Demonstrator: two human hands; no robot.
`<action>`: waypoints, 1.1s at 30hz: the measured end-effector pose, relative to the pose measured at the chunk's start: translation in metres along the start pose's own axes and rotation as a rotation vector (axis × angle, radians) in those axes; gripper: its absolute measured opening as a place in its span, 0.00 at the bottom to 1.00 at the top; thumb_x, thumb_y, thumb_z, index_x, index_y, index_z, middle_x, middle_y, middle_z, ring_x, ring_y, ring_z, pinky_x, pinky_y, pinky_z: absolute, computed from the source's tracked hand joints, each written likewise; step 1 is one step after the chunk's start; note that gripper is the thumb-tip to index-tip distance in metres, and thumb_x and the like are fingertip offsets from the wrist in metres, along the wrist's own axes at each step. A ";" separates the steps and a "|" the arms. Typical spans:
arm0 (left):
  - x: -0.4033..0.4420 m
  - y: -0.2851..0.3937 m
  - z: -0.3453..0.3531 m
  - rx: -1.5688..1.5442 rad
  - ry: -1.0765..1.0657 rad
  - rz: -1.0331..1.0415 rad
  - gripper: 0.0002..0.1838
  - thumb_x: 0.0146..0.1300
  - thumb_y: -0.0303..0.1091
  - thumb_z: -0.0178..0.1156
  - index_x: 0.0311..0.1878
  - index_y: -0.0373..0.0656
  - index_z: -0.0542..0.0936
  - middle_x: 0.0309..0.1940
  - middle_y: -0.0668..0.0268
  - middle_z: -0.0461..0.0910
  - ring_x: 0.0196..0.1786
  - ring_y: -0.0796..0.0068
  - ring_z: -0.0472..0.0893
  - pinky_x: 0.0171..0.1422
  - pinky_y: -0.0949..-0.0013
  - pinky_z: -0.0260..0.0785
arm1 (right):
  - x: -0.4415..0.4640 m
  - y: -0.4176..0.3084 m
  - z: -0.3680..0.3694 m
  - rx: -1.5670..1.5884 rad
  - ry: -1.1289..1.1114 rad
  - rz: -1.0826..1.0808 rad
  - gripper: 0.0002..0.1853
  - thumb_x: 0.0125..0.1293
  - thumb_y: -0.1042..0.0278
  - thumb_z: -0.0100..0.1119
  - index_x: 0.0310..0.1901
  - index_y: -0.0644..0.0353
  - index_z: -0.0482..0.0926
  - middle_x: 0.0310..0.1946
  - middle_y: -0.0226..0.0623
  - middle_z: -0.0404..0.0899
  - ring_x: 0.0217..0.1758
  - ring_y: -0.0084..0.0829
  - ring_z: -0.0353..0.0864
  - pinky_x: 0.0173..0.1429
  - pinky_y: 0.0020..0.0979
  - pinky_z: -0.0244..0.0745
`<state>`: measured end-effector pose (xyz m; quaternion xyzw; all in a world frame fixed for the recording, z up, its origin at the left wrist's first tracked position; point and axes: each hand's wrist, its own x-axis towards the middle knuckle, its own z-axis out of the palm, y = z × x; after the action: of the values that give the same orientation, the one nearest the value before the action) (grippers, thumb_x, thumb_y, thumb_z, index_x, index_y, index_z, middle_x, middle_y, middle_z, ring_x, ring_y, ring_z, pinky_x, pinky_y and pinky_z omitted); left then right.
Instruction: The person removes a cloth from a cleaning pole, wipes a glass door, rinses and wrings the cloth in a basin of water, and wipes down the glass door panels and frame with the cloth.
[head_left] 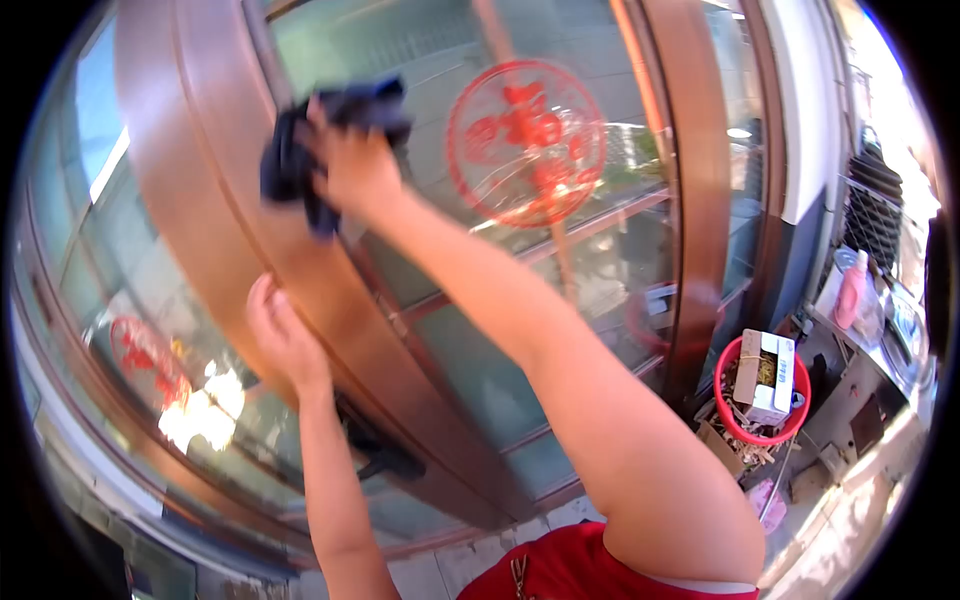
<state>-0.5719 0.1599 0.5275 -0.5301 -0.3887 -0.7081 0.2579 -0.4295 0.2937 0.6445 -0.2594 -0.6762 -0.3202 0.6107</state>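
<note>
My right hand (358, 170) presses a dark, bunched cloth (290, 150) against the glass door, at the edge between the copper-brown frame (215, 190) and the pane. Motion blurs the cloth and fingers a little. Lower and to the left, my left hand (285, 335) is held up in front of the frame, holding nothing, its fingers stretched out. Whether it touches the frame I cannot tell. A round red decal (527, 143) with a Chinese character is on the pane right of the cloth. Below my left hand, a dark door handle (385, 455) is partly hidden by my forearm.
Another red decal (150, 362) is on the left door panel, beside a bright sun reflection. At the lower right stands a red bucket (735, 425) holding a white box (767, 375). A pink bottle (852, 290) stands on a cluttered surface beyond it.
</note>
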 end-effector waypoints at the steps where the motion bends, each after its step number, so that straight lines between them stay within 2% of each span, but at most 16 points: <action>1: -0.001 -0.005 0.003 0.056 0.013 0.047 0.16 0.75 0.32 0.50 0.60 0.34 0.75 0.59 0.56 0.75 0.61 0.63 0.75 0.67 0.64 0.65 | -0.036 -0.003 -0.016 0.136 -0.102 -0.007 0.33 0.57 0.59 0.62 0.67 0.50 0.69 0.54 0.40 0.78 0.56 0.41 0.78 0.58 0.47 0.68; 2: -0.004 0.002 0.008 0.034 0.019 0.019 0.17 0.75 0.32 0.49 0.61 0.34 0.74 0.61 0.55 0.74 0.64 0.61 0.72 0.70 0.63 0.61 | -0.082 0.003 -0.008 0.105 -0.047 -0.116 0.37 0.56 0.54 0.64 0.70 0.47 0.68 0.75 0.44 0.57 0.59 0.45 0.77 0.60 0.51 0.69; 3: -0.008 0.008 0.016 0.056 0.023 0.053 0.18 0.76 0.33 0.48 0.62 0.34 0.74 0.63 0.53 0.72 0.66 0.58 0.71 0.72 0.60 0.60 | -0.134 0.004 -0.021 0.270 -0.240 -0.052 0.36 0.57 0.56 0.63 0.70 0.48 0.69 0.73 0.45 0.60 0.62 0.50 0.74 0.63 0.53 0.67; 4: -0.013 0.011 0.024 0.129 -0.003 0.109 0.18 0.75 0.33 0.48 0.63 0.34 0.73 0.65 0.52 0.71 0.68 0.55 0.69 0.73 0.58 0.58 | -0.195 0.007 -0.012 0.204 -0.131 -0.150 0.33 0.59 0.59 0.62 0.68 0.53 0.70 0.70 0.46 0.64 0.64 0.54 0.71 0.65 0.52 0.67; 6: -0.023 0.017 0.044 0.255 -0.067 0.216 0.20 0.74 0.35 0.49 0.65 0.36 0.73 0.69 0.51 0.67 0.71 0.51 0.65 0.75 0.53 0.55 | -0.280 0.022 -0.067 -0.095 -0.113 -0.255 0.25 0.66 0.61 0.53 0.65 0.56 0.71 0.62 0.44 0.73 0.66 0.44 0.70 0.68 0.46 0.62; 7: -0.028 0.021 0.054 0.307 -0.112 0.267 0.21 0.74 0.36 0.50 0.66 0.38 0.72 0.70 0.51 0.65 0.73 0.50 0.63 0.75 0.51 0.53 | -0.357 0.048 -0.046 0.534 -0.406 -0.029 0.23 0.66 0.62 0.53 0.63 0.56 0.72 0.61 0.44 0.73 0.67 0.43 0.69 0.69 0.44 0.63; 9: -0.041 0.028 0.077 0.411 -0.190 0.358 0.23 0.72 0.38 0.51 0.68 0.41 0.71 0.73 0.51 0.61 0.76 0.48 0.58 0.77 0.46 0.49 | -0.421 0.099 -0.087 0.679 -0.871 0.323 0.22 0.65 0.61 0.55 0.62 0.52 0.74 0.61 0.41 0.73 0.66 0.42 0.70 0.70 0.40 0.64; 12: -0.056 0.025 0.114 0.538 -0.297 0.409 0.30 0.71 0.47 0.51 0.74 0.49 0.65 0.78 0.53 0.52 0.80 0.46 0.49 0.77 0.36 0.39 | -0.454 0.179 -0.149 0.451 -0.535 0.171 0.17 0.62 0.58 0.61 0.52 0.49 0.80 0.52 0.38 0.78 0.56 0.43 0.76 0.61 0.42 0.70; 13: -0.062 0.022 0.128 0.571 -0.298 0.401 0.31 0.71 0.49 0.51 0.75 0.50 0.64 0.79 0.53 0.50 0.80 0.46 0.48 0.77 0.36 0.38 | -0.445 0.202 -0.165 0.321 -0.498 0.247 0.14 0.59 0.57 0.65 0.47 0.48 0.83 0.48 0.38 0.81 0.51 0.43 0.78 0.56 0.42 0.72; 15: -0.075 0.019 0.155 0.637 -0.295 0.377 0.33 0.72 0.52 0.50 0.76 0.52 0.62 0.80 0.53 0.47 0.81 0.45 0.46 0.77 0.34 0.36 | -0.431 0.254 -0.177 0.132 -0.333 0.134 0.18 0.59 0.58 0.65 0.51 0.48 0.83 0.54 0.34 0.79 0.57 0.44 0.76 0.61 0.47 0.68; 17: -0.079 0.013 0.172 0.758 -0.205 0.405 0.35 0.71 0.58 0.47 0.77 0.53 0.60 0.80 0.52 0.44 0.81 0.45 0.43 0.77 0.34 0.35 | -0.403 0.305 -0.175 0.006 -0.179 0.315 0.23 0.60 0.61 0.64 0.58 0.51 0.80 0.59 0.37 0.76 0.62 0.48 0.73 0.65 0.51 0.64; 21: -0.081 0.012 0.179 0.833 -0.145 0.415 0.35 0.71 0.57 0.46 0.77 0.53 0.60 0.80 0.52 0.43 0.82 0.46 0.42 0.78 0.36 0.36 | -0.263 0.378 -0.209 -0.440 -0.021 0.100 0.21 0.63 0.62 0.59 0.59 0.52 0.80 0.67 0.42 0.70 0.67 0.55 0.66 0.70 0.51 0.59; 25: -0.082 0.018 0.179 0.839 -0.140 0.421 0.35 0.70 0.51 0.49 0.78 0.51 0.59 0.80 0.53 0.44 0.82 0.48 0.43 0.79 0.39 0.36 | -0.124 0.469 -0.185 -0.244 0.380 0.252 0.29 0.70 0.53 0.54 0.70 0.49 0.68 0.75 0.44 0.57 0.75 0.55 0.56 0.74 0.53 0.55; 27: -0.082 0.015 0.182 0.849 -0.129 0.435 0.35 0.70 0.51 0.49 0.77 0.50 0.59 0.80 0.52 0.44 0.82 0.48 0.44 0.79 0.40 0.36 | -0.054 0.488 -0.199 -0.415 0.195 0.333 0.32 0.72 0.46 0.50 0.74 0.45 0.61 0.77 0.43 0.52 0.78 0.52 0.52 0.74 0.55 0.54; 29: -0.083 0.018 0.183 0.873 -0.125 0.425 0.35 0.70 0.51 0.48 0.77 0.48 0.59 0.80 0.52 0.45 0.81 0.48 0.45 0.80 0.41 0.37 | 0.006 0.508 -0.194 -0.478 0.226 0.285 0.30 0.73 0.43 0.46 0.71 0.46 0.67 0.78 0.41 0.51 0.79 0.51 0.50 0.74 0.60 0.52; 33: -0.082 0.022 0.184 0.886 -0.121 0.433 0.35 0.72 0.54 0.44 0.77 0.48 0.59 0.80 0.52 0.46 0.81 0.48 0.45 0.80 0.42 0.37 | 0.096 0.542 -0.194 -0.455 0.212 0.227 0.32 0.72 0.38 0.45 0.75 0.35 0.59 0.78 0.39 0.51 0.80 0.48 0.49 0.76 0.59 0.51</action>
<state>-0.4285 0.2957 0.4801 -0.4783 -0.5474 -0.3729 0.5766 0.0893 0.5019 0.8123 -0.4291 -0.4857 -0.4185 0.6362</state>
